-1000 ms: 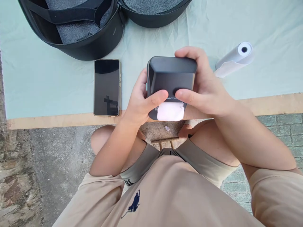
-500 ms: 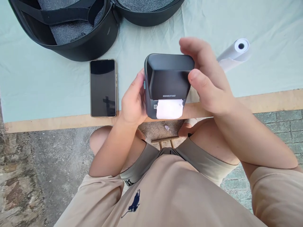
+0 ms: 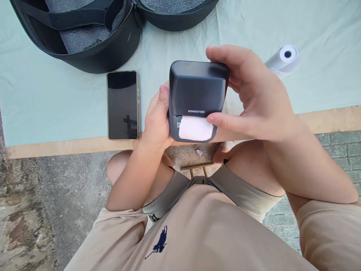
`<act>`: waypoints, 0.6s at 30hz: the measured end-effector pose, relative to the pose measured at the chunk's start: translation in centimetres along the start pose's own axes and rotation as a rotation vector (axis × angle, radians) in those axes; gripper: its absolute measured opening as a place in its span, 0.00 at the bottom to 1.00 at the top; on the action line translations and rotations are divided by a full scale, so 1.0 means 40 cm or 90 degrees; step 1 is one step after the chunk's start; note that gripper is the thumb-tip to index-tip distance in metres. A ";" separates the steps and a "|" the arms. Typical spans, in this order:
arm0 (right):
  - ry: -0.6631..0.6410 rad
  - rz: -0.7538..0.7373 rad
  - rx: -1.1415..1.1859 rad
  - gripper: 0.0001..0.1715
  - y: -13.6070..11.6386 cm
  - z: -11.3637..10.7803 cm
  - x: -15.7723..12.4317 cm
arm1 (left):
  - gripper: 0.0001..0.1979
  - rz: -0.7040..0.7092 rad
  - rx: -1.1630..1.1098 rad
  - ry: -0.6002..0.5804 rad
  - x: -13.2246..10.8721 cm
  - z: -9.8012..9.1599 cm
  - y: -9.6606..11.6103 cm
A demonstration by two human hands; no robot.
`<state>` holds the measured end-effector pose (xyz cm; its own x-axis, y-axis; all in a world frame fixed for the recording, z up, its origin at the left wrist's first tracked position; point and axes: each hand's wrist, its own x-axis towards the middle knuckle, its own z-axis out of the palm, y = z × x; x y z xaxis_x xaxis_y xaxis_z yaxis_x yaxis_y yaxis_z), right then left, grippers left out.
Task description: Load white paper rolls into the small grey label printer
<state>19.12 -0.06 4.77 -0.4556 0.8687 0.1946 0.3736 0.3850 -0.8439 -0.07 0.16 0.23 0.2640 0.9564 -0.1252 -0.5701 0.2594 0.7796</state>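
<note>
A dark label printer (image 3: 199, 90) marked NIIMBOT is held above the table's near edge. A short strip of white paper (image 3: 194, 128) sticks out of its front slot. My left hand (image 3: 158, 120) grips the printer's left side, thumb along the edge and the other fingers hidden behind it. My right hand (image 3: 254, 90) wraps round the right side. Its index finger lies at the top edge, and its thumb rests at the lower front, by the top right corner of the paper strip.
A phone (image 3: 123, 105) lies at the left on the pale cloth (image 3: 324, 56). Behind it stands an open black zip case (image 3: 104, 56) with grey foam. A white paper roll (image 3: 284, 60) lies to the right. A paper scrap (image 3: 199, 153) is on the ground below.
My right hand has closed round the printer's right side, its thumb moving down to the paper strip. The printer has shifted slightly left.
</note>
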 end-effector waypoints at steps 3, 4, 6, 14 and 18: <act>0.021 0.017 0.009 0.37 -0.022 -0.003 0.007 | 0.20 -0.040 -0.006 0.016 0.003 -0.002 -0.002; 0.035 0.021 0.012 0.35 -0.029 -0.001 0.010 | 0.19 -0.051 -0.010 0.024 0.004 0.000 -0.001; 0.084 0.010 0.026 0.32 -0.043 0.006 0.017 | 0.19 -0.050 -0.010 0.041 0.006 0.006 0.003; 0.238 0.075 -0.043 0.26 -0.044 0.003 0.075 | 0.16 -0.031 0.048 -0.057 -0.003 0.006 0.015; 0.241 0.115 0.019 0.29 -0.019 -0.042 0.060 | 0.12 -0.013 0.069 -0.055 -0.008 -0.002 0.008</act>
<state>19.11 2.26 6.74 -0.0542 0.9768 0.2073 0.3935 0.2117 -0.8946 -0.42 -0.03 0.47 0.3433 0.9346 -0.0929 -0.4774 0.2588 0.8397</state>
